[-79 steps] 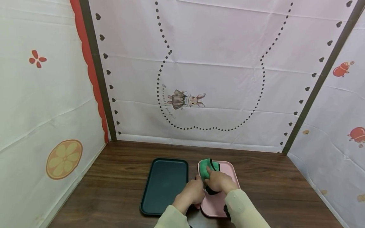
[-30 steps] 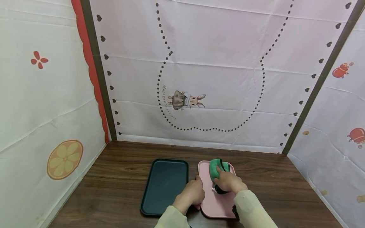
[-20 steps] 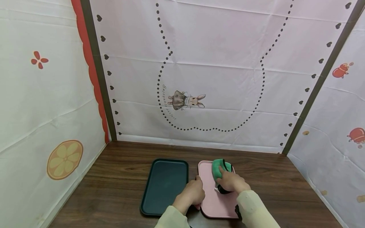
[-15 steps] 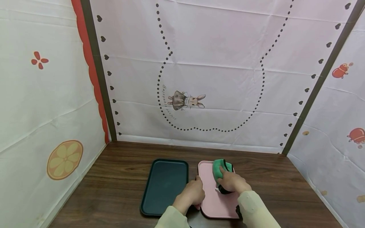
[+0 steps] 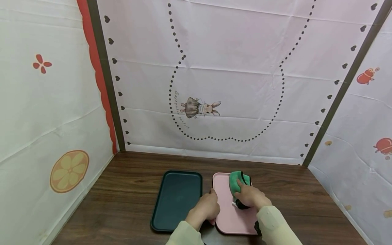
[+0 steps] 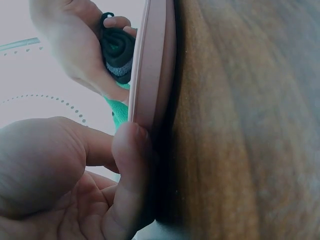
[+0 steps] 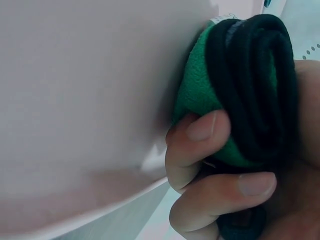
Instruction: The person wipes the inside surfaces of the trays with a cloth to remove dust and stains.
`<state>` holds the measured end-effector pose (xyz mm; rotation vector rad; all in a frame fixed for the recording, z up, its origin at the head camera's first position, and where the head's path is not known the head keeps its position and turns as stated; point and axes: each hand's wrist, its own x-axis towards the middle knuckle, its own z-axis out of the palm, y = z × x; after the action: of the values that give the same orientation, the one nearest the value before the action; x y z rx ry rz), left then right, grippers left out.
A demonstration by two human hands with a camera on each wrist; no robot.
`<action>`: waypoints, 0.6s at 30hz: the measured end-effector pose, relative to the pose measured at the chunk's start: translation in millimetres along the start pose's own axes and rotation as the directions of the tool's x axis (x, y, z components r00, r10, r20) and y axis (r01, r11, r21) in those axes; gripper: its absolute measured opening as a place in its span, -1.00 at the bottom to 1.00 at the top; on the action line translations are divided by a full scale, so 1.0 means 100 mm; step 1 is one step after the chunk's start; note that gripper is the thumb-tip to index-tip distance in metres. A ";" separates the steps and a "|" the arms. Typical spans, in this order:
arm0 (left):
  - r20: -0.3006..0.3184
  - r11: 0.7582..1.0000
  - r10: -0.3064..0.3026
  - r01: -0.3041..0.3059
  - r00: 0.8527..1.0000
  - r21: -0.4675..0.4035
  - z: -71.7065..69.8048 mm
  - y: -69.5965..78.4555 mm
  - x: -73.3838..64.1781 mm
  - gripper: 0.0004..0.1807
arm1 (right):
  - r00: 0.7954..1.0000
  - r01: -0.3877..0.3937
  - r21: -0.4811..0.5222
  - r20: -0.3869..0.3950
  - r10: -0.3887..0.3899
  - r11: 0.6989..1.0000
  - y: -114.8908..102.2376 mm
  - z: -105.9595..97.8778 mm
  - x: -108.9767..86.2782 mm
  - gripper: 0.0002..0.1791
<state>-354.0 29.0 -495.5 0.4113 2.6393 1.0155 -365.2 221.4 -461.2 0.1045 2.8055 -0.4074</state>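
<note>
Wood tabletop (image 5: 131, 197), printed sheets (image 5: 239, 85) around. Two trays: dark tray (image 5: 177, 200) at 9 o'clock of pink tray (image 5: 231, 221). One green cloth (image 5: 234, 183), gripped by right hand (image 5: 250, 196); left hand (image 5: 208, 206) pinches pink tray's edge.

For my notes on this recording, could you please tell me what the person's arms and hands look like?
The left hand and right hand are bare, with no gloves or rings showing. The left sleeve and right sleeve are long and pale cream, ending short of the hands. A small black piece shows beside the right sleeve; I can't tell what it is.
</note>
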 end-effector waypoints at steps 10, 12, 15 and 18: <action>0.008 1.000 -0.001 0.001 1.000 -0.026 0.02 -0.02 0.00 -0.25 | 0.999 0.043 0.046 0.017 -0.044 0.998 0.09 0.02 -0.05 -0.23; 0.010 1.000 0.006 -0.005 1.000 -0.028 0.02 -0.01 -0.01 -0.25 | 0.998 0.051 0.053 0.021 -0.052 0.997 0.09 0.02 -0.06 -0.23; 0.008 1.000 0.008 -0.008 1.000 -0.028 0.01 -0.01 -0.02 -0.26 | 0.998 0.055 0.053 0.022 -0.056 0.997 0.09 0.02 -0.09 -0.22; 0.011 1.000 0.003 -0.002 1.000 -0.030 0.01 -0.01 -0.02 -0.25 | 0.998 0.051 0.053 0.027 -0.053 0.997 0.09 0.01 -0.11 -0.22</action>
<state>-352.3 28.6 -496.5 0.4127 2.6106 1.0496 -353.4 229.1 -461.4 0.0367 2.7747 -0.4908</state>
